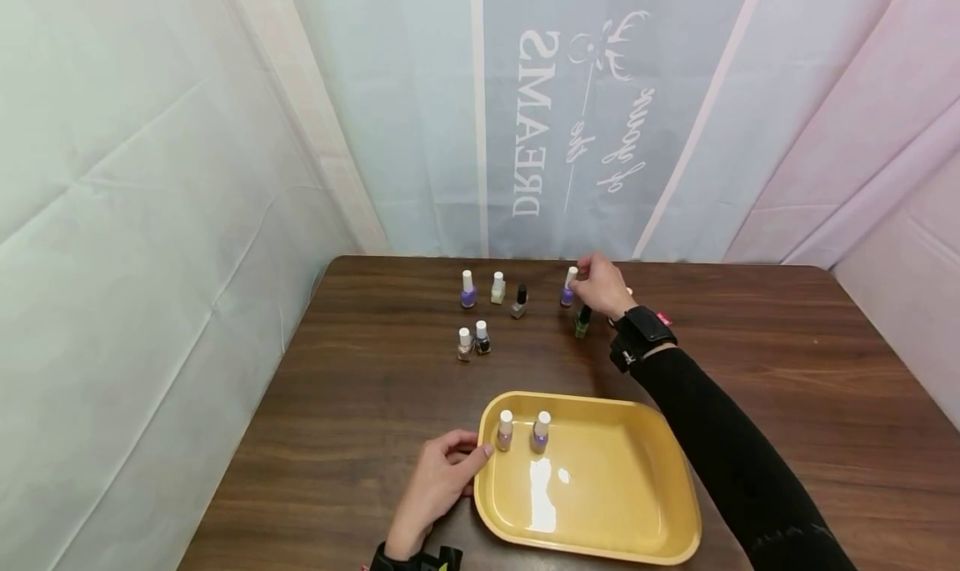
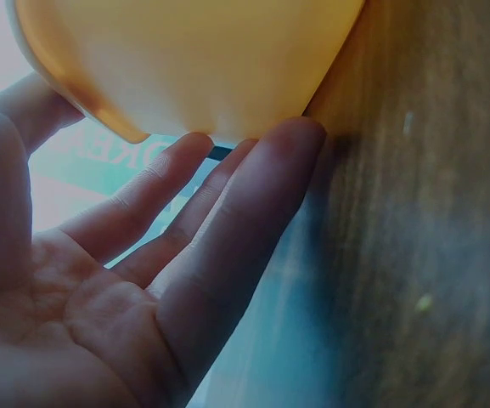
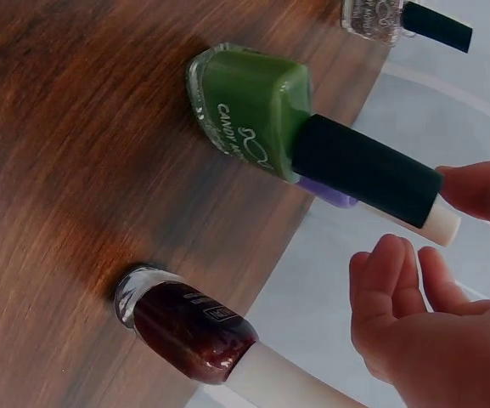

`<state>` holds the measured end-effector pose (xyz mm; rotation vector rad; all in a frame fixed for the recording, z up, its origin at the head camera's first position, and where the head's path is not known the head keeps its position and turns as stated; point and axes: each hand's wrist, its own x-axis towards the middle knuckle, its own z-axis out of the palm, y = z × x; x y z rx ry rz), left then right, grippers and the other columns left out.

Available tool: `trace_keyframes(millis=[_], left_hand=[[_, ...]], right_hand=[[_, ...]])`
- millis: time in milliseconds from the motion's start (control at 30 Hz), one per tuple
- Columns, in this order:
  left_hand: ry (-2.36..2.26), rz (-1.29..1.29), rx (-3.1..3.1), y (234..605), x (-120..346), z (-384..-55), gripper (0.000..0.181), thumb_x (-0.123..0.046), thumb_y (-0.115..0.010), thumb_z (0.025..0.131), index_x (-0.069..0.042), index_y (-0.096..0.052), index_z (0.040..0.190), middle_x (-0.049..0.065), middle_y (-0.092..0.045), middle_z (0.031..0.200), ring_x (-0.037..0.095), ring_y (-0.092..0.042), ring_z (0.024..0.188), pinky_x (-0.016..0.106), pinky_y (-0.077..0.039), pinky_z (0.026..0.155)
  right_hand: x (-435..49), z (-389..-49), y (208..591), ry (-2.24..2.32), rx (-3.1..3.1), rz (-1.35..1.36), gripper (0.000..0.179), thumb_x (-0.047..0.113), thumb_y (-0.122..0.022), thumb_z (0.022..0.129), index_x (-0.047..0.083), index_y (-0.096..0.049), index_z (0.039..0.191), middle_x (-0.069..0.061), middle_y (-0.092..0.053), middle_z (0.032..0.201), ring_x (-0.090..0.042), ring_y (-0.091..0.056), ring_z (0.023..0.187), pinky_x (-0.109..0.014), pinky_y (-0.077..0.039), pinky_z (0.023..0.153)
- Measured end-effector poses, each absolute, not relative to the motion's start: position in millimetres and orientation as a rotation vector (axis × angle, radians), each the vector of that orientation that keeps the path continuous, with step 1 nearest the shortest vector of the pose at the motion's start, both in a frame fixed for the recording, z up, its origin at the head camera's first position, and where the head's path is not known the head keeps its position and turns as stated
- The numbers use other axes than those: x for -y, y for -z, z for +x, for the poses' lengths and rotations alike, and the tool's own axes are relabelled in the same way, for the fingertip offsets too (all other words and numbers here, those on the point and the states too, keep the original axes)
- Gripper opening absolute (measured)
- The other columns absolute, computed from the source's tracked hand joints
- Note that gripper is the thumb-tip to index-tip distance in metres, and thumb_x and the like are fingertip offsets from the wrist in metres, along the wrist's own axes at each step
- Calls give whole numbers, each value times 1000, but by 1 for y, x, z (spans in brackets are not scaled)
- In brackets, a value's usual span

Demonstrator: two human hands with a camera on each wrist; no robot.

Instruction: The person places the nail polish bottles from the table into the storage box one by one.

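Observation:
My left hand (image 1: 438,481) holds the left rim of a yellow tray (image 1: 592,550), thumb over the edge and fingers against the outer wall (image 2: 202,76). Two white-capped nail polish bottles stand inside, one pinkish (image 1: 505,431), one purple (image 1: 540,434). Toward the table's back, my right hand (image 1: 602,288) reaches around the white cap of a purple nail polish (image 1: 567,294). In the right wrist view, a gap shows between thumb (image 3: 487,191) and fingers. Nearby stand a black-capped green nail polish (image 3: 249,106) and a dark red one (image 3: 194,327), the latter mostly hidden in the head view.
Left of the right hand stand more nail polishes: purple (image 1: 468,292), pale (image 1: 498,289), and black-capped clear-looking (image 1: 519,303). Closer in, a glittery one (image 1: 465,346) and a dark one (image 1: 482,338) stand side by side. Curtains (image 1: 420,137) hang behind the brown table (image 1: 360,388).

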<state>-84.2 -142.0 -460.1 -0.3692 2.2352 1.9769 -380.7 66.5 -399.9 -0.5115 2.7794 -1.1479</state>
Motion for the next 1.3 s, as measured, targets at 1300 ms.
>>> trace_keyframes(millis=[1300], left_hand=[[-1973,-367,-2235,460,142,-83,41,-30,-69,90,1,-64,117,15,-71,102,19,-70,81,26,-57,58]], right_hand=[[-57,-393,411,937,-2792,-535,13,6,-53,90,-5,-59,92,-16,-57,85,-26,-51,74,-32,-41,66]])
